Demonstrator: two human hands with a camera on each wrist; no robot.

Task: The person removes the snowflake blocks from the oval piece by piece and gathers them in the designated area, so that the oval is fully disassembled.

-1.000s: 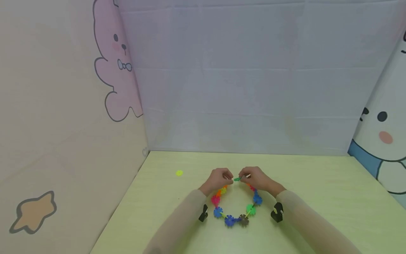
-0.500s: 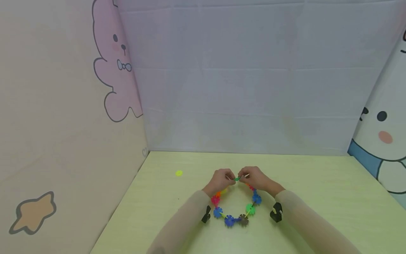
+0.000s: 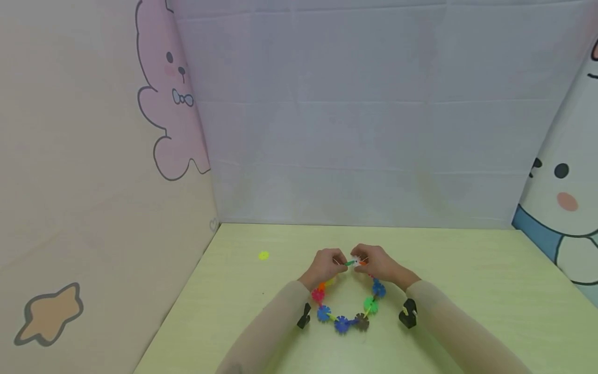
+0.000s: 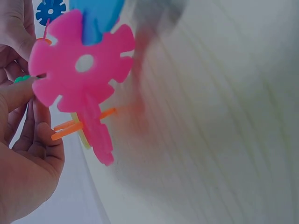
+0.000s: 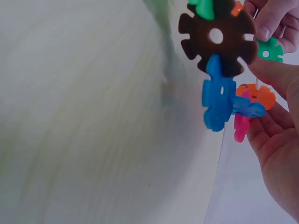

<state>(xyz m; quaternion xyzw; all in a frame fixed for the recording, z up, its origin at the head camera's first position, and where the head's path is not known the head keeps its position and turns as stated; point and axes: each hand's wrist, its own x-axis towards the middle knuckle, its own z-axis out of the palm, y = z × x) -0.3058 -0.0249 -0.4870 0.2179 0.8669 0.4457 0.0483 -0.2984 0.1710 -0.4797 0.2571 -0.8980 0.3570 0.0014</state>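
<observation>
A ring-shaped chain of interlocking notched plastic discs, with a blue disc [image 3: 342,324] at its near side, lies between my two hands. My left hand [image 3: 322,267] pinches the chain's far left part, its fingertips right at a small green disc [image 3: 349,263]. My right hand [image 3: 378,262] pinches the far right part around a white disc [image 3: 357,261] and an orange disc [image 5: 262,96]. Close to the left wrist camera hangs a pink disc [image 4: 84,60] with orange and yellow pieces below it. A brown disc [image 5: 219,39] joins blue ones in the right wrist view. Fingers partly hide the held pieces.
One loose yellow disc [image 3: 263,255] lies on the pale table [image 3: 224,306], left of the hands. A white cloth wall [image 3: 364,130] stands behind the table, and printed panels flank both sides. Black wrist devices [image 3: 408,313] hang beneath the sleeves.
My left hand has moved right, closing the gap to the green disc. Between the right fingers the white disc has turned its face into view. The ring's near side has shifted slightly right.
</observation>
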